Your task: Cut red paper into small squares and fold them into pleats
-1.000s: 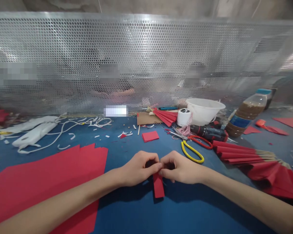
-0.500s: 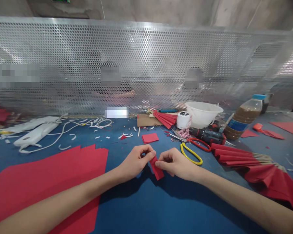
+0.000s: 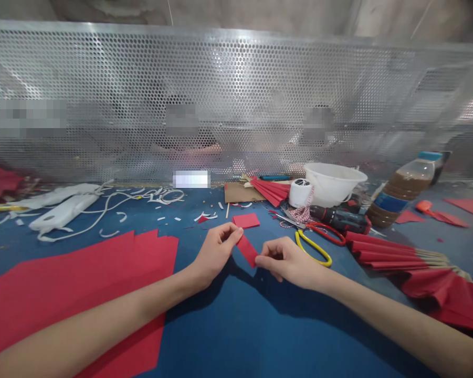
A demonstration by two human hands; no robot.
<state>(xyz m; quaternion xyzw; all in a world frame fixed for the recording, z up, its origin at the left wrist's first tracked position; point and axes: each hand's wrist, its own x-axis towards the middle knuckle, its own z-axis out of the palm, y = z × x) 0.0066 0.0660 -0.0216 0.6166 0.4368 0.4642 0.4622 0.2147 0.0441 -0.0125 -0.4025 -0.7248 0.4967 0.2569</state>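
Observation:
A narrow strip of red paper (image 3: pixel 246 250) is held slantwise between my two hands above the blue table. My left hand (image 3: pixel 217 251) pinches its upper end between thumb and fingers. The lower end is pinched by my right hand (image 3: pixel 286 261), whose other fingers curl inward. Just beyond the strip lies a small red paper rectangle (image 3: pixel 246 220). Scissors with one yellow and one red handle (image 3: pixel 318 251) rest close behind my right hand. Under and beside my left forearm spreads a stack of large red paper sheets (image 3: pixel 82 278).
At the right lie pleated red paper fans (image 3: pixel 393 260), a power drill (image 3: pixel 340 218), a bottle of brown liquid (image 3: pixel 401 191), a white bowl (image 3: pixel 334 184) and a string spool (image 3: pixel 300 193). A white power strip (image 3: pixel 65 210) and paper scraps sit at the left. A perforated metal screen (image 3: pixel 236 94) stands behind.
My right hand has slid from the strip's middle to its lower end. My left hand has moved slightly left and up with the upper end, and the strip's free lower part no longer hangs out.

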